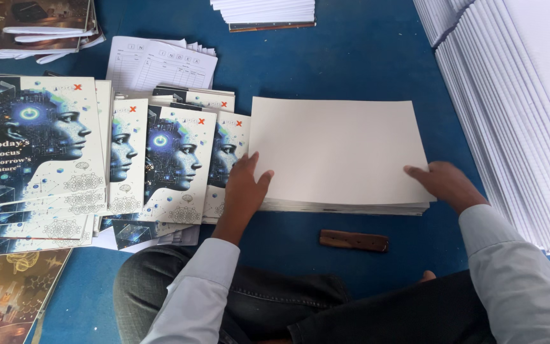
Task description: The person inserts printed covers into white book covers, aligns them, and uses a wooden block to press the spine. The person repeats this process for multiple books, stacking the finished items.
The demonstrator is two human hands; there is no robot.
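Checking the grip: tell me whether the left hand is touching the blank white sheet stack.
Touching. The head view shows the left hand with fingers lying on the left edge of the blank white sheet stack, overlapping it with no gap.

Plain off-white paper stack (338, 153) lies flat on the blue surface, top sheet blank, edges roughly squared. My left fingers (247, 167) rest on its left edge, right fingers (419, 172) on the right edge near the front corner.

Covers (160, 165) left of paper stack (338, 153)
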